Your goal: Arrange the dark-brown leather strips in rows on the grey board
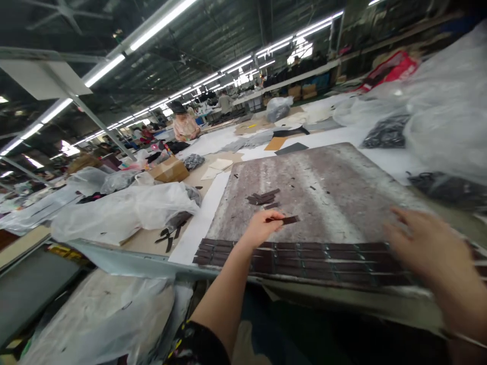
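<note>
My left hand (263, 227) pinches a short dark brown strip (290, 220) above the worn brown board (342, 187). Just beyond it lies a small loose pile of similar strips (262, 197). Along the board's near edge, rows of dark brown strips (319, 258) are laid side by side, with thin gaps between them. My right hand (426, 243), blurred by motion, hovers over the right end of these rows. Its fingers are smeared, and I cannot make out anything in them.
Clear plastic bags (125, 203) and a cardboard box (169, 170) stand left of the board. More plastic bags (452, 106) crowd the right side. A person (185, 126) works farther down the long table. Small dark scraps dot the board.
</note>
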{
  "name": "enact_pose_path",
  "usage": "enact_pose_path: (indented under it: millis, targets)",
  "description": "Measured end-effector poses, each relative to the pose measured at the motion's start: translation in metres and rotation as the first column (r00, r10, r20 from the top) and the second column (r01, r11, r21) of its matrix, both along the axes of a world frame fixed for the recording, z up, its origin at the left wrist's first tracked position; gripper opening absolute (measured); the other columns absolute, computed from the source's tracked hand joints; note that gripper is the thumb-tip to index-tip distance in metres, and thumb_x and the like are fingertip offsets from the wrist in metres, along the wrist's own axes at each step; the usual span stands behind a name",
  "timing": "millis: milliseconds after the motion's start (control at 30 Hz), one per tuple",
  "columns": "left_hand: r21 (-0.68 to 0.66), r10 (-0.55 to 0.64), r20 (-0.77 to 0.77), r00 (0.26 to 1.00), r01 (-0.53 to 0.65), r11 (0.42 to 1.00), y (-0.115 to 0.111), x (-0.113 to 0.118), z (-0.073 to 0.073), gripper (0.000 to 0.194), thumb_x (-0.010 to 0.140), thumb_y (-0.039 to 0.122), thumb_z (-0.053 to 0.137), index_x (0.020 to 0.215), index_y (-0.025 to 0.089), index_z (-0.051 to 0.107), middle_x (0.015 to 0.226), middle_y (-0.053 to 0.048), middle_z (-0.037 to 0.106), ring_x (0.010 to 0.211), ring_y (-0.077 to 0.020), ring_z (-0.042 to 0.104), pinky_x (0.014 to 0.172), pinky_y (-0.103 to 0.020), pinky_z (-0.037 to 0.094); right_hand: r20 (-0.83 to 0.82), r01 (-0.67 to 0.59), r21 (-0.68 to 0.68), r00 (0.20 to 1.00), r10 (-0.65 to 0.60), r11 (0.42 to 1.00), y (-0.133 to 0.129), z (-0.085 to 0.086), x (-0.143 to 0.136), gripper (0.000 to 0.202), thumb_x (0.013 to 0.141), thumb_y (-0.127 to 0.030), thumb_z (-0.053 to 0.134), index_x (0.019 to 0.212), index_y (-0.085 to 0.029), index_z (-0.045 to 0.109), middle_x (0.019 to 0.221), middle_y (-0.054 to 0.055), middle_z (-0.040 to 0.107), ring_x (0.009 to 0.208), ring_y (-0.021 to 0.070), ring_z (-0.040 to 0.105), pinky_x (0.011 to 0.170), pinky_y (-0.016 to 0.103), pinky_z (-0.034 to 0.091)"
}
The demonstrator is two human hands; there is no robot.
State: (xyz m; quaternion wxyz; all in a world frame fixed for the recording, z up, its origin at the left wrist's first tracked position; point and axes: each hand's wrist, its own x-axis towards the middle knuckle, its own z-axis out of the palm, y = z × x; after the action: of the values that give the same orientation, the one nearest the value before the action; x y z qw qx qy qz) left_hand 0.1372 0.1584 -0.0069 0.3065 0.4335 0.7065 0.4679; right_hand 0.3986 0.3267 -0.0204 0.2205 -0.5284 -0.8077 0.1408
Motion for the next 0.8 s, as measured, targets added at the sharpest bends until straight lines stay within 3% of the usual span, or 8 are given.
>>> enact_pose_path:
  millis: [67, 167, 233, 433, 500, 567, 700, 800]
  targets:
    - [0.020, 0.016, 0.074, 0.997, -0.018, 1.000, -0.015, -0.007, 0.001, 0.020, 0.072, 0.024, 0.063, 0.090, 0.014, 0.067, 0.073, 0.000, 0.064, 0.065, -0.0100, 0.056, 0.066, -0.023, 0.046, -0.215, -0.162, -0.081, 0.966, 0.142, 0.983, -0.027, 0.003, -0.030, 0.042, 0.082, -0.031, 0.053, 0.123, -0.020, 0.055, 0.115, 0.014, 0.061, 0.100, 0.0221, 0.059, 0.088, 0.034, 0.046]
    - [0.036, 0.039, 0.106, 0.994, -0.043, 0.998, -0.031, -0.018, 0.003, 0.024, 0.068, 0.028, 0.070, 0.086, 0.014, 0.067, 0.069, 0.000, 0.063, 0.061, -0.0095, 0.055, 0.061, -0.022, 0.044, -0.413, -0.530, -0.102, 0.792, 0.449, 0.842, -0.073, 0.005, -0.080, 0.046, 0.085, -0.041, 0.049, 0.126, -0.021, 0.053, 0.112, 0.008, 0.063, 0.092, 0.0188, 0.063, 0.081, 0.031, 0.051]
    - [0.038, 0.029, 0.128, 0.991, -0.034, 0.999, -0.041, -0.025, 0.003, 0.024, 0.066, 0.029, 0.072, 0.084, 0.013, 0.066, 0.068, 0.000, 0.063, 0.061, -0.0095, 0.055, 0.060, -0.021, 0.043, -0.424, -0.636, -0.082, 0.719, 0.550, 0.768, -0.098, 0.005, -0.107, 0.041, 0.085, -0.042, 0.049, 0.121, -0.023, 0.058, 0.108, 0.006, 0.066, 0.090, 0.0188, 0.063, 0.081, 0.032, 0.051]
    - [0.028, 0.020, 0.108, 0.994, -0.024, 0.999, -0.078, -0.056, 0.000, 0.022, 0.069, 0.030, 0.070, 0.085, 0.015, 0.067, 0.070, 0.000, 0.063, 0.063, -0.0100, 0.055, 0.059, -0.020, 0.042, -0.382, -0.665, -0.187, 0.727, 0.570, 0.723, -0.129, 0.005, -0.153, 0.022, 0.083, -0.038, 0.052, 0.089, -0.027, 0.071, 0.084, -0.002, 0.070, 0.077, 0.0179, 0.064, 0.073, 0.029, 0.049]
    - [0.022, 0.067, 0.047, 0.997, -0.068, 0.997, -0.092, -0.071, -0.001, 0.020, 0.071, 0.029, 0.067, 0.086, 0.016, 0.067, 0.073, 0.000, 0.065, 0.066, -0.0114, 0.057, 0.062, -0.021, 0.044, -0.363, -0.657, -0.244, 0.744, 0.561, 0.713, -0.135, 0.003, -0.167, 0.021, 0.082, -0.040, 0.054, 0.085, -0.028, 0.071, 0.082, -0.003, 0.070, 0.076, 0.0178, 0.063, 0.071, 0.029, 0.048]
    - [0.021, 0.188, -0.090, 0.978, -0.187, 0.982, -0.108, -0.090, -0.001, 0.016, 0.075, 0.028, 0.063, 0.086, 0.018, 0.068, 0.077, 0.000, 0.067, 0.071, -0.0127, 0.059, 0.068, -0.022, 0.045, -0.348, -0.653, -0.258, 0.750, 0.562, 0.712, -0.143, -0.001, -0.181, 0.021, 0.081, -0.041, 0.055, 0.084, -0.028, 0.071, 0.086, -0.002, 0.069, 0.080, 0.0180, 0.063, 0.073, 0.029, 0.047]
    - [0.012, 0.489, -0.421, 0.764, -0.534, 0.845, -0.140, -0.128, 0.000, 0.019, 0.083, 0.029, 0.052, 0.087, 0.021, 0.069, 0.087, -0.001, 0.069, 0.083, -0.0158, 0.061, 0.077, -0.024, 0.044, -0.330, -0.641, -0.257, 0.761, 0.558, 0.723, -0.159, -0.007, -0.210, 0.021, 0.079, -0.042, 0.057, 0.082, -0.027, 0.071, 0.089, -0.001, 0.069, 0.084, 0.0181, 0.061, 0.078, 0.029, 0.045]
    - [-0.112, 0.464, -0.551, 0.693, -0.613, 0.782, -0.159, -0.150, -0.001, 0.024, 0.086, 0.030, 0.047, 0.089, 0.022, 0.069, 0.093, -0.003, 0.069, 0.090, -0.0189, 0.061, 0.078, -0.026, 0.043, -0.307, -0.622, -0.325, 0.782, 0.543, 0.712, -0.170, -0.003, -0.234, 0.023, 0.076, -0.043, 0.059, 0.083, -0.026, 0.072, 0.084, -0.001, 0.069, 0.080, 0.0178, 0.062, 0.079, 0.029, 0.045]
